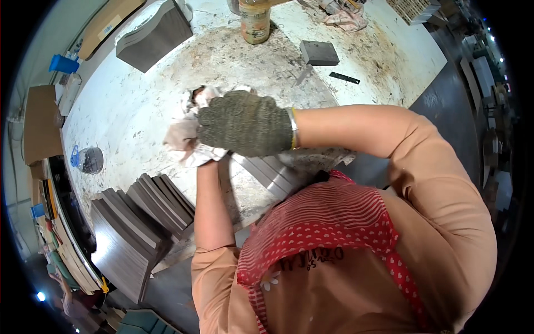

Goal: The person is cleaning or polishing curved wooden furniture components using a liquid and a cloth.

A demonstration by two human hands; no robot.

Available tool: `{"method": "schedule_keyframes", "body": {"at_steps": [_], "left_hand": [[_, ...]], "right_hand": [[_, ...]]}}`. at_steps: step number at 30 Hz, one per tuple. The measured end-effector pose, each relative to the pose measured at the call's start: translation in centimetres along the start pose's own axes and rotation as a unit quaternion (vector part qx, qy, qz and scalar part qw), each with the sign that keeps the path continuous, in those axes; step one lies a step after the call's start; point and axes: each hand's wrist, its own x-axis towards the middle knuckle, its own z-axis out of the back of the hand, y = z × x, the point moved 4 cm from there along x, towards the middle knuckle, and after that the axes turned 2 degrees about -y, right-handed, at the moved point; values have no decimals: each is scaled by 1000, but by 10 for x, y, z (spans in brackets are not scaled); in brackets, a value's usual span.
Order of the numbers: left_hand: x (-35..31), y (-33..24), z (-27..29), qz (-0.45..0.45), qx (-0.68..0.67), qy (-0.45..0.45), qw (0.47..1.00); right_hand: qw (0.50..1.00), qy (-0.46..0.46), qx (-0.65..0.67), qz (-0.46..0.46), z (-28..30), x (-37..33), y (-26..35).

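My right hand [246, 123] wears a dark grey-green knitted glove, its fingers curled down over a crumpled white and pinkish rag [182, 136] above the table. My left forearm [213, 203] is bare and reaches up to the same rag. The rag and the glove cover my left hand, so its fingers are hidden. Whether anything lies between the hands under the rag, I cannot tell. Close below the glove, several flat grey-brown boards [272, 173] lie side by side at the table's near edge.
Curved grey-brown boards [133, 222] stand in rows at the near left; more form a block [156, 36] at the far left. On the stained white table [128, 100] are a jar [256, 22], a grey block [319, 53], a black strip [345, 78] and a clear plastic container [90, 160].
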Motion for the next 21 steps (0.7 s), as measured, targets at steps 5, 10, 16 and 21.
{"method": "schedule_keyframes", "body": {"at_steps": [5,10,16,21], "left_hand": [[-4,-14,-2,-109,316,-62,940],[-3,-15,-17,-203,446,-167,856],[2,5,-32,-172,363,-168,900],[-6,-7,-28,-198,433,-159,865]], "right_hand": [[994,13,104,16,-11,-53,23],[959,191,194,-80,29,-88,48],[991,-25,128,9,-35,-77,11],[992,85,97,15,34,-75,65]]}}
